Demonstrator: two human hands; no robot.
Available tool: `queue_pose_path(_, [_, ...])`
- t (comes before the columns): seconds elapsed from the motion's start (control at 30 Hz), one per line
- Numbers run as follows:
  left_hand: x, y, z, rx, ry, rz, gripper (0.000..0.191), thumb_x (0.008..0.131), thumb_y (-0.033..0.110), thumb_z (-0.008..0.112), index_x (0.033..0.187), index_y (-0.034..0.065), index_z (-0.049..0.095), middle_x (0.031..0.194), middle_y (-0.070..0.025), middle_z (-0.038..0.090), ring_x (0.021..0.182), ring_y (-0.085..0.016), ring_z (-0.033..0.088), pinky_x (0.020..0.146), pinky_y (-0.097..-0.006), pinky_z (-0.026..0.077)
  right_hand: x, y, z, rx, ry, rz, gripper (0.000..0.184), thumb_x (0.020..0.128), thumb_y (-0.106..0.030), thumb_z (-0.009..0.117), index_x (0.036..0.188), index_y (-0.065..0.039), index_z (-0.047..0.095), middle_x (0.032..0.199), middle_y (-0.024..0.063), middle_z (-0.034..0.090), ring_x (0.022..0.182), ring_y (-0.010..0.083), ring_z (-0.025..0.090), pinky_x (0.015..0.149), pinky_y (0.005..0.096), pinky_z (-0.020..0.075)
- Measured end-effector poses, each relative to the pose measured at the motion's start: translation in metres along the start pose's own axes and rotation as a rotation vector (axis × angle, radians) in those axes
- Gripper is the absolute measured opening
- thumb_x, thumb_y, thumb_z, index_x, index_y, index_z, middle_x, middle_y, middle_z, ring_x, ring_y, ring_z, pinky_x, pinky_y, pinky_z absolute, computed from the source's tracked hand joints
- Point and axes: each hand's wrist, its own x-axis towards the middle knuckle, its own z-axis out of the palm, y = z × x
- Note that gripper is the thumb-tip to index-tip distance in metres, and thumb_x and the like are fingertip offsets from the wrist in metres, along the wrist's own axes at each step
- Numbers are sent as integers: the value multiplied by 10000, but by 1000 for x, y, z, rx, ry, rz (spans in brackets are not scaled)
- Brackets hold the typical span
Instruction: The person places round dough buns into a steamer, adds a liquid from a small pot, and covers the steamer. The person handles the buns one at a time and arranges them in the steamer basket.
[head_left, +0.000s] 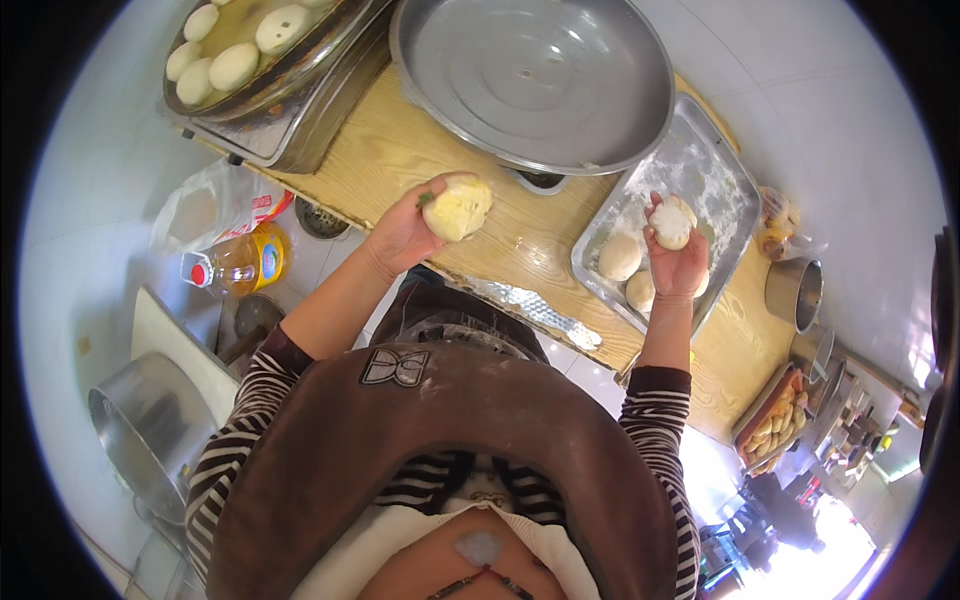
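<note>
My left hand (409, 232) holds a round yellowish piece of dough (459, 208) above the wooden table, with a bit of green showing at its left side. On the right, my right hand (677, 259) holds a pale, floured dough ball (673, 223) over a metal tray (731, 187). That tray is dusted with flour, and more dough balls (619, 256) lie at its near end, one partly hidden by my right hand. A wide, shallow metal basin (525, 73) stands beyond my hands and partly overlaps the tray.
Several dough rounds (234, 67) sit in oil in a pan at the upper left. An oil bottle (244, 261) and a plastic bag (214, 206) are left of the wooden table (517, 240). Metal pots (795, 292) and a container of baked or fried pieces (776, 424) stand at right.
</note>
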Motion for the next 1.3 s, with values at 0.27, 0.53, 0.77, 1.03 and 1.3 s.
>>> queue_pose_path(0.27, [-2, 54, 16, -324, -441, 142, 580, 944, 453, 414, 1350, 43, 476, 1253, -248, 547, 1128, -376, 547, 774, -376, 491, -15, 33, 28, -135, -47, 230, 739, 794, -279, 673, 1410, -6, 372, 1366, 236, 463, 1132, 342, 556, 813, 410, 550])
queue_pose_path(0.53, [-23, 143, 29, -224, -314, 299, 566, 941, 466, 405, 1296, 40, 519, 1194, -233, 589, 1053, -378, 601, 708, -365, 505, -7, 106, 74, -134, -200, 511, 706, 799, -309, 684, 1377, -3, 417, 1302, 224, 535, 1104, 364, 579, 809, 451, 550])
queue_pose_path(0.77, [-36, 211, 41, -140, -266, 563, 640, 940, 593, 427, 1253, 50, 551, 1174, -123, 625, 1109, -366, 567, 730, -364, 476, 15, 161, 119, -763, -176, 373, 546, 793, -161, 635, 1299, -23, 484, 1279, 178, 560, 1146, 296, 567, 916, 383, 493])
queue_pose_path(1.03, [-9, 129, 23, -458, -242, 224, 670, 934, 625, 402, 1216, 46, 587, 1121, -125, 654, 1072, -391, 594, 679, -378, 461, 33, 206, 156, -1976, -515, -378, 483, 787, -141, 685, 1230, -25, 530, 1115, 183, 568, 1033, 344, 548, 898, 441, 464])
queue_pose_path(1.3, [-16, 80, 24, -504, -159, 194, 607, 976, 559, 353, 1204, 45, 580, 1177, -162, 631, 1127, -380, 576, 968, -516, 449, 37, 143, 255, -1117, -318, -597, 443, 770, 42, 746, 1184, 10, 593, 941, 89, 588, 699, 136, 574, 622, 240, 492])
